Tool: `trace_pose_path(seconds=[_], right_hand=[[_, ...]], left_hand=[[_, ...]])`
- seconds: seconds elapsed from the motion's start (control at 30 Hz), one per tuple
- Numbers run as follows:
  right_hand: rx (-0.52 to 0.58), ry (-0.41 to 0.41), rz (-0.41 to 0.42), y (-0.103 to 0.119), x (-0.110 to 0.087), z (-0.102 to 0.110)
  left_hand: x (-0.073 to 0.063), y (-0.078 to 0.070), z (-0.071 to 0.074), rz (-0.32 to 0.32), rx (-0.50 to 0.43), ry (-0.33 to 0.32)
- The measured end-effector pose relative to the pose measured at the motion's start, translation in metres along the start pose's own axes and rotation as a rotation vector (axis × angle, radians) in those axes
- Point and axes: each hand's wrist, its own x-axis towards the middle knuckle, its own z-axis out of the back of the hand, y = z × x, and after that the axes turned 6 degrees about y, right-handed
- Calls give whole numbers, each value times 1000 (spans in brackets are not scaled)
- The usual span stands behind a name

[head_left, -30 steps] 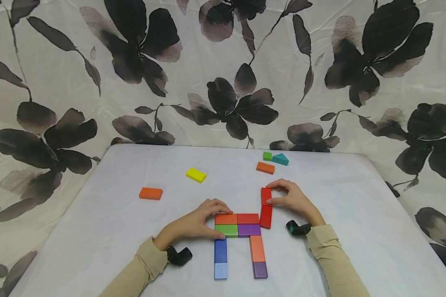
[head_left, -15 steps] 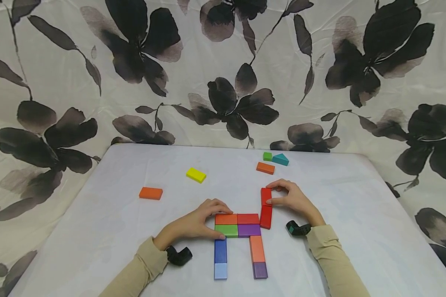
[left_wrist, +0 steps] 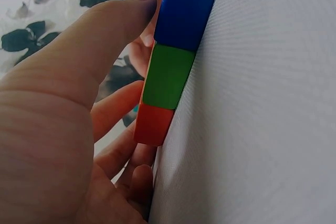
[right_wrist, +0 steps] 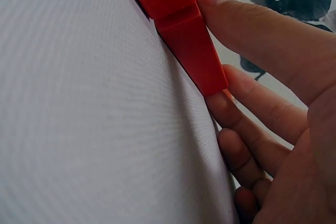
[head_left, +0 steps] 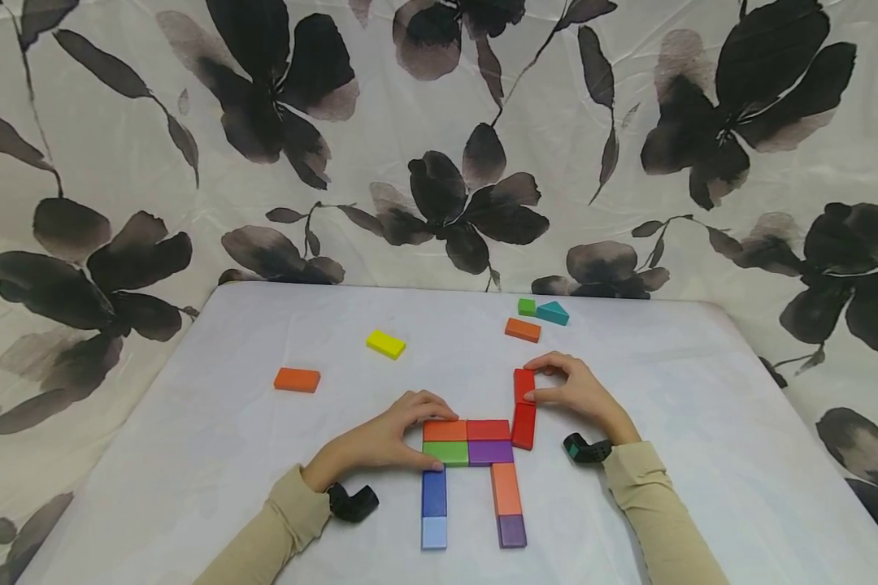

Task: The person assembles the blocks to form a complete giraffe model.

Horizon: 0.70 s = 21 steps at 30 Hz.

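In the head view my left hand (head_left: 380,439) spans an orange block (head_left: 445,431) and a green block (head_left: 446,453), fingertips at the far edge and thumb at the near edge. A red block (head_left: 488,430) and a purple block (head_left: 490,452) lie against them. Below extend a blue block (head_left: 434,492) with a light blue one (head_left: 434,533), and an orange block (head_left: 506,489) with a purple one (head_left: 512,530). My right hand (head_left: 578,394) pinches the upper red block (head_left: 523,385), which touches a slightly tilted red block (head_left: 523,426) at the row's right end.
Loose on the white table (head_left: 227,487) are an orange block (head_left: 297,379), a yellow block (head_left: 385,344), another orange block (head_left: 523,330), a small green block (head_left: 527,307) and a teal triangle (head_left: 553,313). A floral cloth (head_left: 380,122) hangs behind.
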Motion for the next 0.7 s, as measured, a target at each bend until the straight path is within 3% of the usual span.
trace_pose_path(seconds=[0.7], right_hand=[[-11, -7, -18, 6, -1, -1]], left_hand=[[2, 4, 1, -22, 16, 6]])
